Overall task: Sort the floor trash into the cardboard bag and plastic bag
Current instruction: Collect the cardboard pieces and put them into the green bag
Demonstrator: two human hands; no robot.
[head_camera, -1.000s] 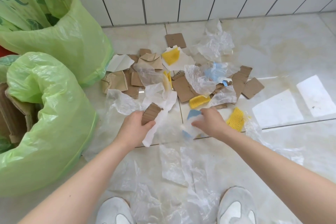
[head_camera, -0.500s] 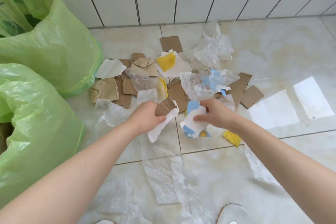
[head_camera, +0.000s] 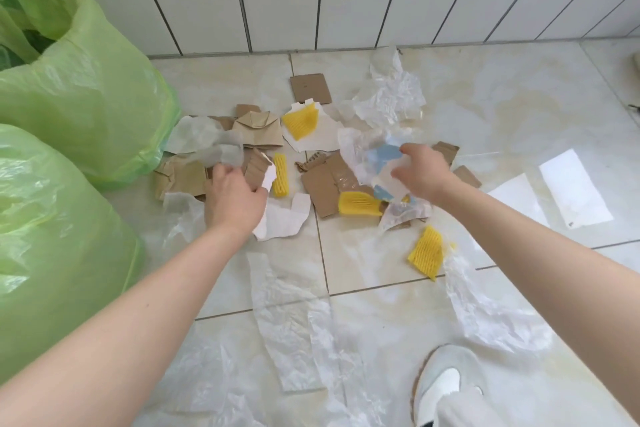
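Mixed trash lies on the tiled floor: brown cardboard pieces [head_camera: 320,189], clear and white plastic film [head_camera: 389,97] and yellow foam netting [head_camera: 426,252]. My left hand [head_camera: 235,198] is closed on a small corrugated cardboard scrap [head_camera: 256,166] together with a white plastic piece [head_camera: 282,220], and its fingertips touch a grey film sheet [head_camera: 221,152]. My right hand [head_camera: 420,173] grips a blue-and-white plastic wrapper [head_camera: 386,156] over the middle of the pile. Two green bags stand at the left, the far one [head_camera: 86,87] and the near one [head_camera: 52,236].
A white tiled wall [head_camera: 346,3] runs behind the pile. More clear film [head_camera: 298,322] covers the floor close to me, beside my shoe [head_camera: 443,381]. Bright sun patches [head_camera: 573,189] fall on the floor at the right.
Both hands have moved away from me into the pile, the left toward the grey film by the bags, the right onto the blue-and-white wrapper. The view has shifted forward and right.
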